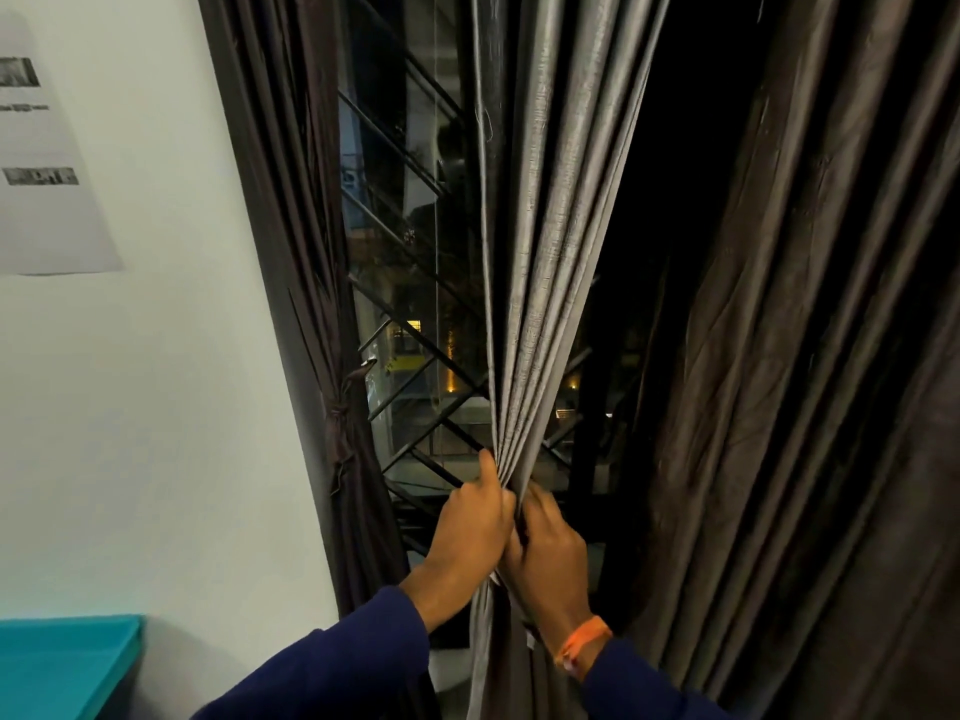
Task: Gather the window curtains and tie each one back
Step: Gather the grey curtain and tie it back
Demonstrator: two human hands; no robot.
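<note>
A grey-brown middle curtain (545, 252) hangs in front of the window and is bunched into tight folds low down. My left hand (470, 522) grips the bunched folds from the left, thumb up against the cloth. My right hand (545, 558), with an orange wristband, grips the same bunch from the right, just below. At the window's left edge a dark curtain (306, 226) hangs gathered, bound with a tie (337, 413) at its waist. On the right a wide dark curtain (810, 356) hangs loose.
Black diagonal window bars (415, 366) and dark glass stand behind the curtains. A white wall (156, 381) with a printed sheet (47, 148) is on the left. A teal surface (62, 662) sits at the lower left corner.
</note>
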